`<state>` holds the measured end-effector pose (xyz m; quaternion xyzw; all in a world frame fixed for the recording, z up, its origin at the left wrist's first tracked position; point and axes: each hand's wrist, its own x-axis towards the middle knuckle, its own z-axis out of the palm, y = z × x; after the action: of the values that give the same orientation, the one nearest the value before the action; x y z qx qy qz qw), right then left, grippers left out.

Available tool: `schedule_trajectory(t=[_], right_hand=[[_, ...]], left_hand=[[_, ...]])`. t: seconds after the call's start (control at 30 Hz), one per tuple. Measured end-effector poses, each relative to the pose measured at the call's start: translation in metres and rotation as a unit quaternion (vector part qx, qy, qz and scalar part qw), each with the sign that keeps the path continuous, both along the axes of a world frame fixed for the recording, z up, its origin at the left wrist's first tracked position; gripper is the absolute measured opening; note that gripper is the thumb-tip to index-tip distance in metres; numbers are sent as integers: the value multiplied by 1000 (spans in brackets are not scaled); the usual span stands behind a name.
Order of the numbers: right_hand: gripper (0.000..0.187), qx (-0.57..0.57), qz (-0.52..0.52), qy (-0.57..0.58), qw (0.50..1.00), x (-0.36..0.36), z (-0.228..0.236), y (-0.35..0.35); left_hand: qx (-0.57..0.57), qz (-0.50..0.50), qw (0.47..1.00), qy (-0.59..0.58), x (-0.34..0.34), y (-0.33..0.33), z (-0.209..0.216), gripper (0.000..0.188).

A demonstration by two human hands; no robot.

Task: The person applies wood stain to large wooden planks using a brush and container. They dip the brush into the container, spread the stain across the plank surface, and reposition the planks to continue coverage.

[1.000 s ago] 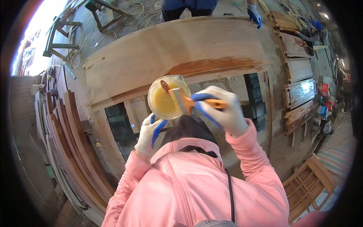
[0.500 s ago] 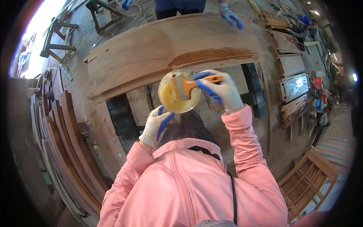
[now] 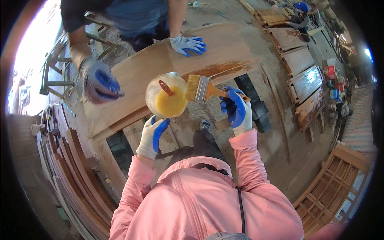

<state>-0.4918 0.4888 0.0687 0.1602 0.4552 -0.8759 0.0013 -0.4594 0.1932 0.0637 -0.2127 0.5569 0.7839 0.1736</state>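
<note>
Gripping an orange-handled brush [image 3: 205,89] in the blue-and-white-gloved right hand [image 3: 238,112]; left of it, holding a round, pale tub [image 3: 152,93] of yellow liquid [image 3: 170,105] in the blue-and-white-gloved left hand [image 3: 152,137].

Both arms reach forward from the body in pink sleeves. The left hand [image 3: 151,138], in a white glove with a blue palm side, points toward the far side, its fingers bent in a hold; a strip of bare wrist [image 3: 145,161] shows above the cuff. The right hand [image 3: 237,114], gloved alike, sits slightly farther out, blue side showing, fingers curled in a firm grip.
</note>
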Motion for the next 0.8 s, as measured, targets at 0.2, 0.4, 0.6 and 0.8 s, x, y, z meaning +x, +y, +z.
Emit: schedule_trajectory(t=[0.2, 0.4, 0.6, 0.8], right_hand=[[21, 84, -83, -4, 993, -43, -57, 41], [20, 283, -156, -24, 946, -102, -136, 152], [23, 734, -108, 116, 660, -103, -136, 111], [18, 384, 5, 32, 923, -98, -151, 75]], left_hand=[[-31, 8, 998, 63, -46, 23, -14, 24], [-506, -202, 794, 269, -79, 20, -21, 27], [-289, -87, 945, 125, -95, 7, -33, 15], [-32, 79, 996, 16, -112, -22, -46, 11]])
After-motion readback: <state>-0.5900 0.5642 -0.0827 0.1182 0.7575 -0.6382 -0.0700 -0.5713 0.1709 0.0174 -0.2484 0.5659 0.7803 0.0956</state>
